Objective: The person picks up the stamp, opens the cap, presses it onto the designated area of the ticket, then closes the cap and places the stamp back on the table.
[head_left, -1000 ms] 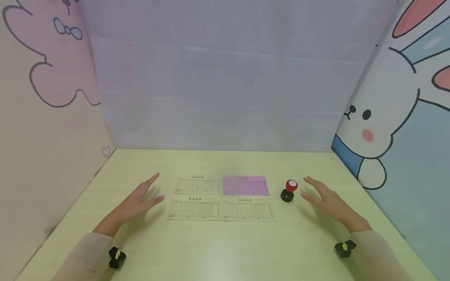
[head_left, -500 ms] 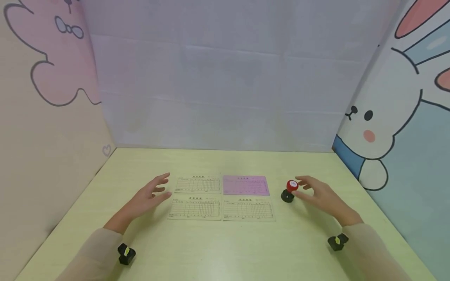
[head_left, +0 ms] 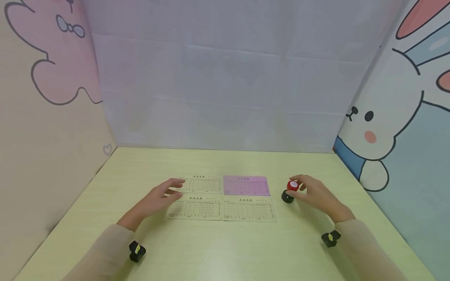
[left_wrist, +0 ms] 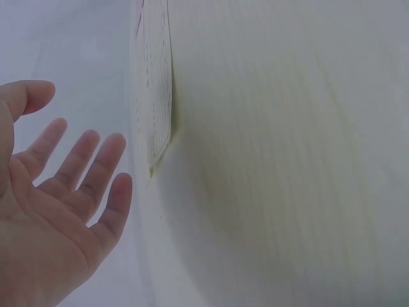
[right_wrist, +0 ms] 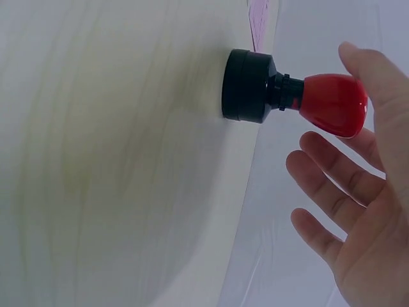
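Observation:
A stamp with a red knob and round black base stands upright on the table, right of the papers. My right hand is at its knob, thumb and index finger on either side. In the right wrist view the red knob lies between thumb and index finger, the other fingers loosely bent below. My left hand hovers by the left ends of two white printed form pads, its fingers spread and relaxed, holding nothing. The left wrist view shows a pad's edge beyond the fingertips.
To the right of those pads lie a pink form and another white form, making a two-by-two grid on the pale table. A white back wall and cartoon-printed side walls enclose the table.
My right hand has moved left to the stamp, its thumb and index finger coming around the knob. My left hand has moved right, over the forms' left ends. The stamp and forms stay put.

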A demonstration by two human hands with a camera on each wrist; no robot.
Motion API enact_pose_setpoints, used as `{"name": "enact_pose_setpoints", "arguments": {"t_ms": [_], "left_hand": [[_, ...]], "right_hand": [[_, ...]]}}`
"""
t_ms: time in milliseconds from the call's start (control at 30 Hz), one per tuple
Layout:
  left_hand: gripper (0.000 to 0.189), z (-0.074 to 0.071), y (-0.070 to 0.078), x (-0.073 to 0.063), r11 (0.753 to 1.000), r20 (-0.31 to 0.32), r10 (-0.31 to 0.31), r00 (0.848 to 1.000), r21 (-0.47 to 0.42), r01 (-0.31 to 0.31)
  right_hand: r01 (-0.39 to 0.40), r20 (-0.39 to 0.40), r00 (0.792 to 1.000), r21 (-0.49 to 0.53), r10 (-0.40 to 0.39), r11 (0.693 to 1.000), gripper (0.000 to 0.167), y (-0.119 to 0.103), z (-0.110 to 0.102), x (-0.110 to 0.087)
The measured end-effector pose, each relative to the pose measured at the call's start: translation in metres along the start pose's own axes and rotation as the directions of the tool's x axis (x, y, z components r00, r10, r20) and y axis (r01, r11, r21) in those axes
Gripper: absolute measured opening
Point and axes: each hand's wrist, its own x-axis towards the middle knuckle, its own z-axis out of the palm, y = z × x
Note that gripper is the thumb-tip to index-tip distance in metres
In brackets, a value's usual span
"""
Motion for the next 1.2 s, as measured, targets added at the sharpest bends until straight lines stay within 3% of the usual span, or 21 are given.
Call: {"name": "enact_pose_setpoints", "arguments": {"t_ms": [367, 633, 1200], "left_hand": [[0.043, 0.016, 0.013, 0.012, 1.0, 0.06, -0.01, 0.998, -0.023, 0.011], [0.041, 0.029, 0.02, 0.02, 1.0, 0.083, -0.006, 0.997, -0.025, 0.008], [0.041, 0.043, 0.028, 0.029, 0.997, 0.137, 0.07, 0.988, -0.051, -0.064]], "right_hand": [[-0.028, 0.003, 1.0, -0.017, 0.028, 0.999, 0.052, -0.003, 0.005, 0.005], [-0.027, -0.003, 1.0, -0.032, 0.027, 0.999, 0.04, -0.005, 0.004, 0.006], [-0.005, -0.023, 1.0, -0.035, 0.004, 0.999, 0.038, -0.008, -0.003, 0.004]]}}
